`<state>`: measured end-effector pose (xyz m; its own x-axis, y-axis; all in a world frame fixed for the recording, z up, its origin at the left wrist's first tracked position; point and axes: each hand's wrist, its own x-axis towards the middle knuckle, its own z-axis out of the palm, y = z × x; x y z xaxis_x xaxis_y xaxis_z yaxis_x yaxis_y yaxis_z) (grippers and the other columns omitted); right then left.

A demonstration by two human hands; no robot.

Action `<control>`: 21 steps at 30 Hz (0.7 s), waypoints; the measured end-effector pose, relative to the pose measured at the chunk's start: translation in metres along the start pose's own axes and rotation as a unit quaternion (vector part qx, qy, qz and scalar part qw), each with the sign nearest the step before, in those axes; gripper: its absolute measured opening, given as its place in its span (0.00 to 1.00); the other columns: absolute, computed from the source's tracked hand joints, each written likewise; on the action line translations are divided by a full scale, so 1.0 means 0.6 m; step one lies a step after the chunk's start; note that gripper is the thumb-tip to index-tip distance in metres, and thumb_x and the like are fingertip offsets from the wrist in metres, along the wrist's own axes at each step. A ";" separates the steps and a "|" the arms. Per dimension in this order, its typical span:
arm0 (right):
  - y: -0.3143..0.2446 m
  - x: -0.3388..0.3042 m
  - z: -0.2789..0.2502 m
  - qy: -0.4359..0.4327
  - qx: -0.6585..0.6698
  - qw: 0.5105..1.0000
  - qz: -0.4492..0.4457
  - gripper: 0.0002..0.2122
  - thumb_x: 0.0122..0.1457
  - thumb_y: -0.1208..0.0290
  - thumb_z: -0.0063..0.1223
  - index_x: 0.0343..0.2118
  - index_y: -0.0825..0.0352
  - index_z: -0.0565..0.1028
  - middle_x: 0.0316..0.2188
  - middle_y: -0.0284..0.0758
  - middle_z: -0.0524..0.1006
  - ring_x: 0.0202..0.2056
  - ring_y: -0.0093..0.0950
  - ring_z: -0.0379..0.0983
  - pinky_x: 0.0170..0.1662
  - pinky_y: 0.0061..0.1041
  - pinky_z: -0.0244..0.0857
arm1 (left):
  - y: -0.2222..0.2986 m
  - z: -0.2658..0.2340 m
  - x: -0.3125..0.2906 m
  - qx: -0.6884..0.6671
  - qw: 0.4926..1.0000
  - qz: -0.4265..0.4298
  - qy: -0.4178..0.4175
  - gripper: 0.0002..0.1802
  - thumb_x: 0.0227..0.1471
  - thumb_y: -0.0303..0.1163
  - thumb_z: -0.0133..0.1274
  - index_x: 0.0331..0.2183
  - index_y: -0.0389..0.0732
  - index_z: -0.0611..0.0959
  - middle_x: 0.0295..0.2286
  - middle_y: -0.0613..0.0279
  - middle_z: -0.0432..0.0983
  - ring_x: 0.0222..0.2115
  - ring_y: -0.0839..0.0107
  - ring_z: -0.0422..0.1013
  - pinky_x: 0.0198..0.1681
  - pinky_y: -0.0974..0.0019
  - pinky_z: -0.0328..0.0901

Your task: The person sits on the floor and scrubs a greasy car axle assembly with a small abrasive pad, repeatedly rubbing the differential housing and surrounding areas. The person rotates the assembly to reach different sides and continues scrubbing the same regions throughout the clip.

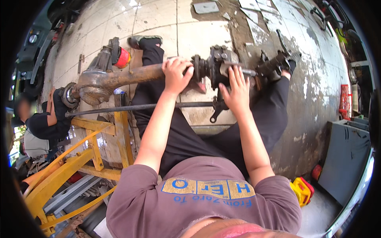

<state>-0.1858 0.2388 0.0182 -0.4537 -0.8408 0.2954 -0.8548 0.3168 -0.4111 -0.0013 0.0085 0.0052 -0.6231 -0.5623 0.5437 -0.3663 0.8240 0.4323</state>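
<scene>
A rusty vehicle axle housing (133, 76) lies across in front of me, with its rounded differential casing (94, 85) to the left. My left hand (176, 74) is closed over the top of its tube, thumb pointing right; the fingertips are partly hidden. At the tube's right end sits a dark, greasy wheel-end assembly (216, 65). My right hand (237, 89) lies against its near side, fingers stretched out and holding nothing. A long dark rod (151, 106) runs below the tube, under my left forearm, to an arm with an eye (214, 118).
A yellow metal frame (91, 146) stands at the lower left. Another person (39, 125) sits by the axle's left end. At right are a grey cabinet (341, 154) and a red cylindrical object (344, 101). Broken tiles (250, 15) lie at the back.
</scene>
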 end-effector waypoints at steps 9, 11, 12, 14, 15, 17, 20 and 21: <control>-0.005 -0.028 0.007 -0.009 0.006 1.000 0.004 0.39 0.69 0.53 0.66 0.78 0.65 0.66 0.81 0.46 0.62 0.82 0.48 0.55 0.76 0.71 0.51 | -0.004 0.000 -0.006 0.006 1.000 0.001 -0.005 0.10 0.62 0.45 0.64 0.37 0.52 0.92 0.45 0.70 0.87 0.57 0.62 0.76 0.67 0.47 0.56; 0.001 0.002 0.003 0.000 0.006 1.000 0.003 0.38 0.69 0.54 0.66 0.78 0.64 0.67 0.81 0.46 0.62 0.81 0.48 0.55 0.76 0.71 0.51 | 0.000 0.001 -0.006 0.008 1.000 -0.004 -0.012 0.10 0.62 0.44 0.64 0.38 0.51 0.92 0.45 0.70 0.87 0.57 0.62 0.76 0.66 0.48 0.57; 0.001 0.033 -0.002 -0.003 0.012 1.000 0.007 0.38 0.69 0.54 0.66 0.78 0.64 0.66 0.81 0.45 0.63 0.81 0.47 0.56 0.76 0.70 0.51 | -0.003 -0.003 0.010 0.005 1.000 0.007 0.009 0.09 0.62 0.43 0.64 0.38 0.51 0.93 0.44 0.70 0.87 0.56 0.62 0.76 0.66 0.49 0.57; 0.003 0.001 0.005 -0.008 0.024 1.000 0.017 0.39 0.69 0.54 0.66 0.78 0.64 0.66 0.81 0.46 0.62 0.81 0.48 0.56 0.76 0.70 0.51 | -0.002 0.000 -0.006 -0.002 1.000 -0.001 -0.003 0.10 0.62 0.44 0.64 0.38 0.51 0.93 0.44 0.70 0.87 0.56 0.62 0.76 0.66 0.48 0.57; 0.000 -0.007 0.008 -0.002 0.032 0.999 0.016 0.39 0.69 0.54 0.66 0.78 0.64 0.65 0.81 0.46 0.62 0.81 0.48 0.56 0.77 0.70 0.51 | -0.003 -0.003 -0.007 -0.007 1.000 -0.002 -0.009 0.10 0.62 0.45 0.64 0.38 0.51 0.93 0.44 0.70 0.87 0.56 0.62 0.76 0.66 0.48 0.57; -0.004 -0.036 0.014 -0.018 0.018 1.000 0.011 0.40 0.68 0.54 0.67 0.79 0.63 0.64 0.82 0.46 0.60 0.81 0.49 0.56 0.77 0.72 0.49 | -0.006 -0.005 -0.007 0.016 1.000 0.001 -0.003 0.10 0.62 0.44 0.63 0.37 0.51 0.92 0.43 0.70 0.87 0.56 0.62 0.77 0.67 0.48 0.57; 0.000 -0.017 0.012 -0.006 0.024 1.000 0.011 0.40 0.68 0.55 0.68 0.79 0.62 0.65 0.81 0.45 0.61 0.81 0.48 0.56 0.76 0.71 0.50 | -0.007 -0.003 -0.001 0.011 1.000 0.007 0.003 0.09 0.61 0.44 0.64 0.37 0.52 0.92 0.44 0.70 0.87 0.56 0.62 0.77 0.67 0.48 0.57; 0.007 -0.001 0.011 0.005 0.030 0.999 0.009 0.39 0.68 0.56 0.68 0.79 0.62 0.65 0.81 0.45 0.62 0.81 0.47 0.56 0.76 0.71 0.51 | -0.003 -0.001 0.000 0.015 1.000 0.001 -0.008 0.09 0.61 0.44 0.64 0.37 0.52 0.92 0.44 0.70 0.87 0.56 0.63 0.76 0.66 0.48 0.57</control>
<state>-0.1877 0.2376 0.0107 -0.4712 -0.8306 0.2967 -0.8301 0.3039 -0.4676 -0.0004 0.0070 0.0051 -0.6342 -0.5604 0.5326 -0.3855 0.8264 0.4104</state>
